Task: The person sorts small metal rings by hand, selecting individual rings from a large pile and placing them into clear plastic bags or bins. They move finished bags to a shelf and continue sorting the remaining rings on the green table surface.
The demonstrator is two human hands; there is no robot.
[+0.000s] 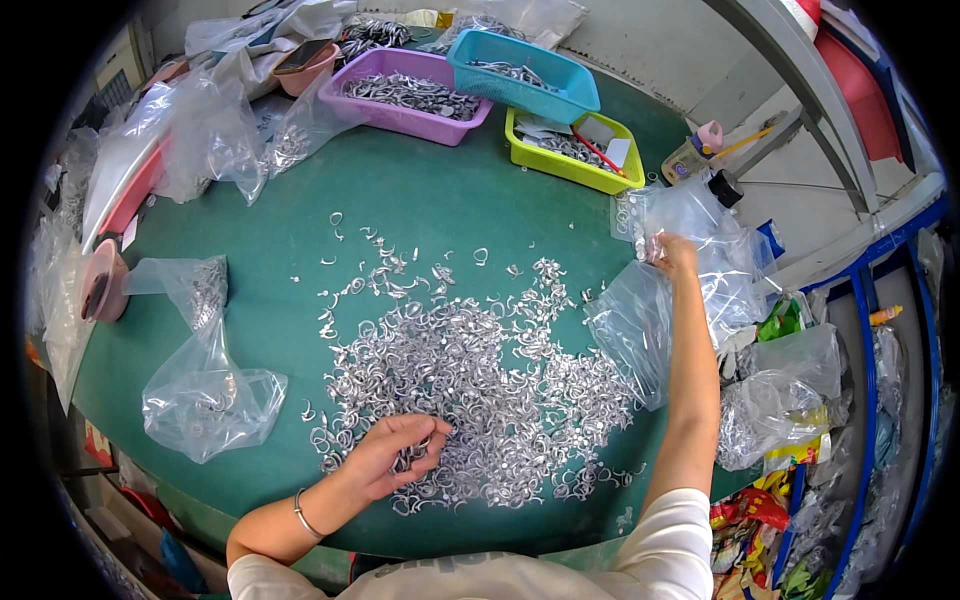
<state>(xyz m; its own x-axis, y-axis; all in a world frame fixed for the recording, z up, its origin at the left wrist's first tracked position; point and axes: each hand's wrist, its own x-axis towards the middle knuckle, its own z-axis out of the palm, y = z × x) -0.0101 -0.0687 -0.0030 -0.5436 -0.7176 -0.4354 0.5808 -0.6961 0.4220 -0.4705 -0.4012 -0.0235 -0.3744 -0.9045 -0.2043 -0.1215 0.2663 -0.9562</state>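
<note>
A wide heap of small silvery metal rings (440,350) covers the middle of the green table. At the heap's near left edge, my left hand (400,455) is curled, with some rings showing between its thumb and fingers. My right arm reaches far to the right. There my right hand (675,255) has its fingers drawn together at clear plastic bags (715,270), beside a few small silvery pieces; what the fingertips hold is too small to make out. Another clear bag (635,325) lies flat between that forearm and the heap.
Purple (460,130), blue (580,95) and yellow-green (560,172) baskets of metal pieces stand at the back. Clear bags (215,410) lie at the left, near a pink bowl (103,283). A bottle (685,160) stands back right, beside a metal frame (800,90).
</note>
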